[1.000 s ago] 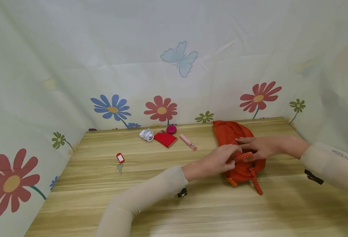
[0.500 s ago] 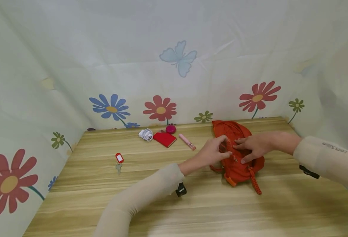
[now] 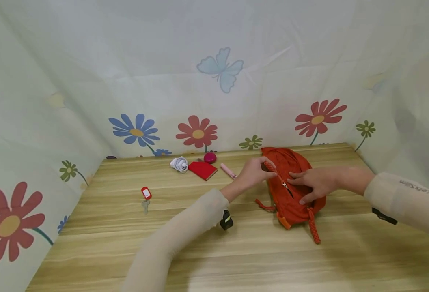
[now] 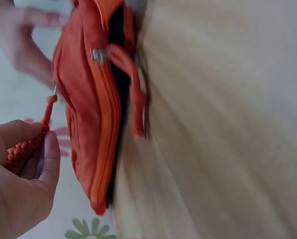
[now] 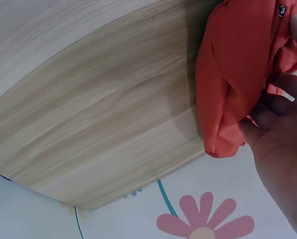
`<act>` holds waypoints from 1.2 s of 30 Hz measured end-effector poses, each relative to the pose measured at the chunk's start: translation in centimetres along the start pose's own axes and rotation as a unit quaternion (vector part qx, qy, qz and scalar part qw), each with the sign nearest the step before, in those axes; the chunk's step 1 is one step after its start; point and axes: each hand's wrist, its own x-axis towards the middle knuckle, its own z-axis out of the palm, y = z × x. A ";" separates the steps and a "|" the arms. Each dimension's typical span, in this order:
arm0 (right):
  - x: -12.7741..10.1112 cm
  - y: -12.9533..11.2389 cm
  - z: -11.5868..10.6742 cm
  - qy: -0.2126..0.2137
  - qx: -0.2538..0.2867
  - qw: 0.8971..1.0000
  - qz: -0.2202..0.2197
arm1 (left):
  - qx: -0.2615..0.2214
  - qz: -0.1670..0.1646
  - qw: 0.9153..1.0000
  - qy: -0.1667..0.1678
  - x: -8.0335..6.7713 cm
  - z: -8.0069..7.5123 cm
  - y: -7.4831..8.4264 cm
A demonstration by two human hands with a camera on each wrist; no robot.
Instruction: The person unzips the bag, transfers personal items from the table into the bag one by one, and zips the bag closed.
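Left hand [image 3: 254, 173] pinches the braided zip cord [image 3: 269, 166] of the pouch [image 3: 291, 182] near the tabletop's [image 3: 199, 243] far right edge. Right hand [image 3: 314, 182] lies flat, fingers straight, pinning it. Pull along the zip line; keep fabric taut.

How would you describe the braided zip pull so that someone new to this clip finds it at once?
On the wooden table, look right of centre for the orange pouch under both hands. The braided orange zip pull runs from its zip slider into the left hand, which pinches it. Unlike the other cords lying loose on the table, it is held.
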 end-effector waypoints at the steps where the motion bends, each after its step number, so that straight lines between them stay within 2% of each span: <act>1: 0.0 0.0 0.1 0.002 -0.005 1.000 0.000 | 0.004 -0.005 1.000 0.006 0.3 -0.1 -0.1; 6: 0.3 0.1 0.1 0.000 -0.016 1.000 -0.005 | 0.029 -0.018 0.999 0.006 1.2 -0.3 -0.6; 11: 0.5 0.3 -0.8 0.008 0.010 1.000 -0.015 | 0.029 -0.014 0.999 0.000 1.2 -0.4 -0.5; 17: 0.9 0.9 -1.6 0.046 0.048 0.998 0.018 | 0.015 -0.015 1.000 -0.018 1.2 -0.6 -0.2; 21: 1.5 1.1 -1.1 0.037 0.028 0.998 0.045 | 0.027 -0.017 0.999 -0.024 1.3 -0.6 0.0; 26: 2.1 1.0 -0.1 0.030 0.042 0.998 0.043 | 0.028 -0.021 0.999 -0.028 1.8 -0.5 0.1; 28: 2.2 0.9 0.2 0.036 0.046 0.998 0.038 | 0.026 -0.020 0.999 -0.019 2.3 -0.6 -0.1; 34: 2.2 0.6 0.7 0.045 0.040 0.998 0.031 | 0.034 -0.022 0.998 0.052 4.7 -1.2 -1.5; 36: 2.2 0.5 0.7 0.044 0.035 0.998 0.030 | 0.031 -0.029 0.997 0.062 5.4 -1.4 -1.6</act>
